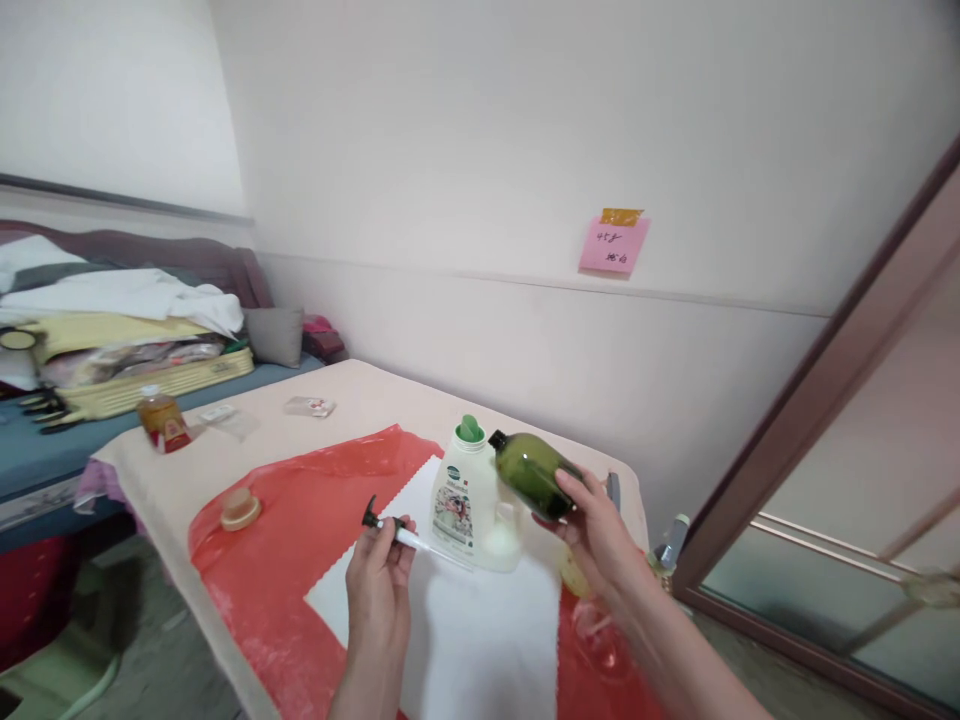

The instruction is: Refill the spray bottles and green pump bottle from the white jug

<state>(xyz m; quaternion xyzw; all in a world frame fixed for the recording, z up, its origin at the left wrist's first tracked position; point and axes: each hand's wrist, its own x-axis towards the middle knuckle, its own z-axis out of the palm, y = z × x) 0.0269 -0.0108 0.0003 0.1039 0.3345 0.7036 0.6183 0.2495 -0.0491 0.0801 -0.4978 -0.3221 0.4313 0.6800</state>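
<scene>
Left hand (379, 570) pinches a black pump (373, 516) at lower centre; right hand (589, 520) grips a tilted green bottle (531, 474) below-right of centre, partly hiding a white jug (454, 510). Amber bottle (162, 420) stands far left.

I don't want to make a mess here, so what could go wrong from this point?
The right hand holds the green bottle tilted, so anything inside might spill if it tips further; I can't tell whether it's full. The left hand holds the pump with its long tube sticking out toward the white jug, so the tube could brush against it. Swinging the bottle might also knock the jug.
</scene>
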